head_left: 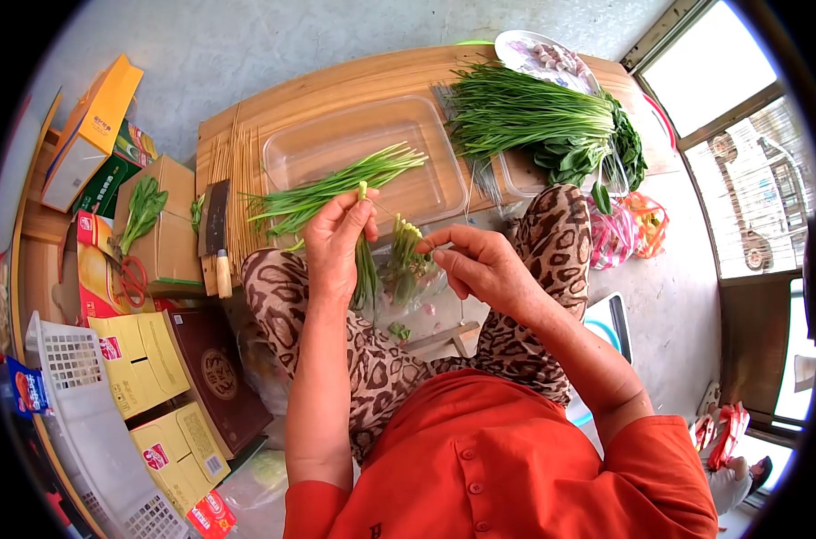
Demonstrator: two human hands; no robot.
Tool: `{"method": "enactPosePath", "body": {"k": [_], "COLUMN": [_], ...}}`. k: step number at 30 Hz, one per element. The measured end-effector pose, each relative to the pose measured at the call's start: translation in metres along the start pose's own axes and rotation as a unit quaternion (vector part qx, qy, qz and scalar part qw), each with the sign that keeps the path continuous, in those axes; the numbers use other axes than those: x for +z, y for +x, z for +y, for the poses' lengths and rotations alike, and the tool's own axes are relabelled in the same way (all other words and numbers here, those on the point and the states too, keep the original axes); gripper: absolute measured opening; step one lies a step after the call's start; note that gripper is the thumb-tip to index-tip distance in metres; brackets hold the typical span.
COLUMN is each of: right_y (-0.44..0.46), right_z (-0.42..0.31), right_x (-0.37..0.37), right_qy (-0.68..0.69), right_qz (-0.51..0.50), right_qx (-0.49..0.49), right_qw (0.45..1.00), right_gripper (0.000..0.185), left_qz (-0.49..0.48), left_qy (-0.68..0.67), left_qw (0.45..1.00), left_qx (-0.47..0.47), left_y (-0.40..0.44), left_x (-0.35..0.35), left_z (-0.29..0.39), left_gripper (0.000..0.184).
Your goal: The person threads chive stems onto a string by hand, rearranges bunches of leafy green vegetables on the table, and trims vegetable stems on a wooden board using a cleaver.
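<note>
My left hand (336,241) pinches a few garlic chives, their pale ends (363,189) sticking up between thumb and finger and green leaves hanging below. My right hand (484,262) is closed at the fingertips on what looks like a thin skewer. A row of pale chive ends (408,232) is lined up along it, leaves dangling between my knees. The skewer's thin line runs toward the left fingers. Just beyond the left hand, a loose pile of chives (336,189) lies partly across a clear plastic tray (372,117).
Wooden skewers (237,166) and a cleaver (216,220) are at the table's left; metal skewers (486,180) lie right of the tray. A large chive bundle (533,108) and a plate of meat (556,63) sit back right. Boxes (147,359) and scissors (133,278) stand left.
</note>
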State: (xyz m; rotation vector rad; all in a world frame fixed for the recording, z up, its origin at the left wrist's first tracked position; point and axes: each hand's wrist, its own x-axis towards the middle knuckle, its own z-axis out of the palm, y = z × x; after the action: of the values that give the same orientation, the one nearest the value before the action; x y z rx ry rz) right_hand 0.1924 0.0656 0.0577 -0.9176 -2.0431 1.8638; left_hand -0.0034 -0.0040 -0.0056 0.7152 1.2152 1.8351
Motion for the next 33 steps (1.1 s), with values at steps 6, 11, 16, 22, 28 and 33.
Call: {"method": "enactPosePath", "body": {"k": [6,11,16,22,28,33], "right_y": [-0.0009,-0.0019,-0.0021,-0.0022,-0.0021,-0.0011], "right_z": [-0.0008,0.0001,0.0007,0.0001,-0.0014,-0.0048], "right_x": [0.0002,0.0008,0.0011,0.0014,0.0013,0.0008], "right_qy": [0.004,0.008,0.007,0.014,0.007,0.009], "right_qz": [-0.001,0.000,-0.005,-0.004,-0.002,-0.005], "right_qx": [0.003,0.005,-0.008,-0.011,-0.003,0.009], "right_qw": [1.000,1.000,1.000,1.000,1.000,1.000], "right_gripper": [0.019,0.019,0.019,0.019,0.019,0.019], "left_qz": [0.018,0.052,0.055,0.051,0.034,0.026], "left_qy": [0.012,0.058,0.086,0.124,0.154,0.172], "left_qw": [1.000,0.995,0.992,0.989,0.984,0.981], "left_qx": [0.010,0.058,0.069,0.064,0.077,0.090], "left_y": [-0.0004,-0.0003,-0.0005,-0.0017,-0.0020,-0.0024], "left_x": [-0.0002,0.0030,0.0024,0.0028,0.0021,0.0014], "left_z": [-0.0021,-0.0030,-0.0036,0.0004,0.0025,0.0052], "left_gripper": [0.021,0.019,0.019,0.018,0.017,0.017]}}
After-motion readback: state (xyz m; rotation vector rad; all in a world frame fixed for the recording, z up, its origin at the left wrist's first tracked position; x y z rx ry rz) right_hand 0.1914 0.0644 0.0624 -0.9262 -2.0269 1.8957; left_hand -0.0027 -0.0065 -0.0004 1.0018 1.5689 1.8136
